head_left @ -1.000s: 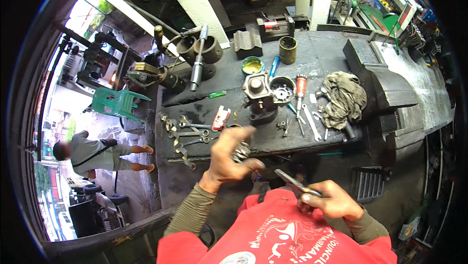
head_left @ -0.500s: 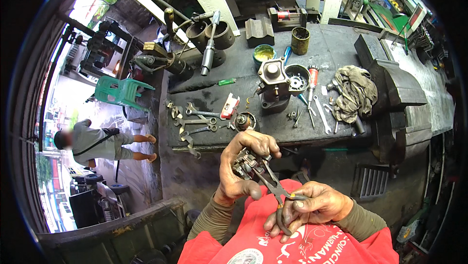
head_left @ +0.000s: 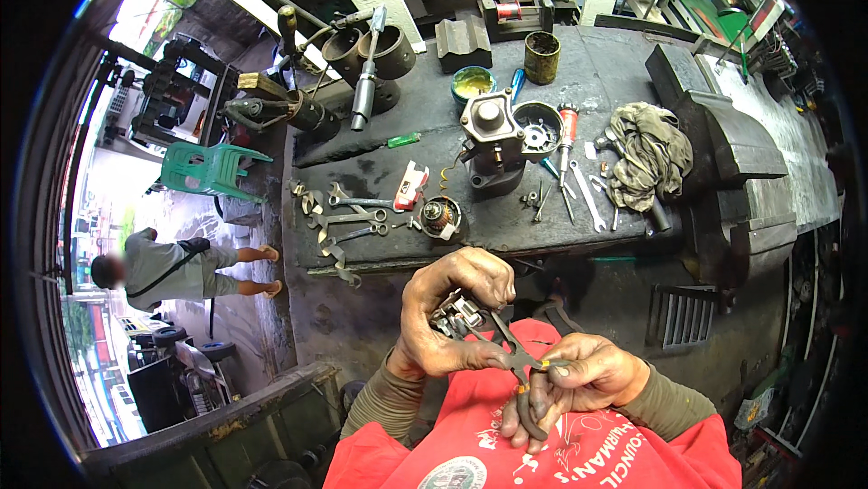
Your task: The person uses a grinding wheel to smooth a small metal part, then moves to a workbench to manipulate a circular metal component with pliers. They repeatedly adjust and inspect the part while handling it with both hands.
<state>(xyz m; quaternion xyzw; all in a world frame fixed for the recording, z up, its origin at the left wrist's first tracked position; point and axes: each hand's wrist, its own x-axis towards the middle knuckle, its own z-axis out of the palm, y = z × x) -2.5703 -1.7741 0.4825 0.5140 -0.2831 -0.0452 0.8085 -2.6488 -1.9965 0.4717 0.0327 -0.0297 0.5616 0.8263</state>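
My left hand [head_left: 440, 322] is wrapped round a small metal assembly [head_left: 459, 312] that looks like a motor brush holder. Its fingers curl over the top and hide much of it. In my right hand [head_left: 586, 373] is a pair of pliers [head_left: 516, 355] with dark handles, held in front of my red shirt. The plier jaws point up and left and reach the assembly; what they grip is hidden. My left thumb lies against the pliers near the jaws. Beyond my hands, a motor armature [head_left: 438, 216] stands in its round housing at the bench edge.
On the dark workbench [head_left: 380, 164] are several wrenches [head_left: 357, 218], a motor housing [head_left: 494, 141], a red-handled screwdriver [head_left: 567, 132], a rag [head_left: 646, 159] and a tin of grease [head_left: 473, 82]. A large vise [head_left: 737, 182] sits at right. A person [head_left: 172, 268] stands at left near green chairs [head_left: 212, 168].
My left hand has turned, its fingers now covering more of the assembly and its thumb meeting the pliers. The right hand keeps its hold. The whole view has shifted slightly.
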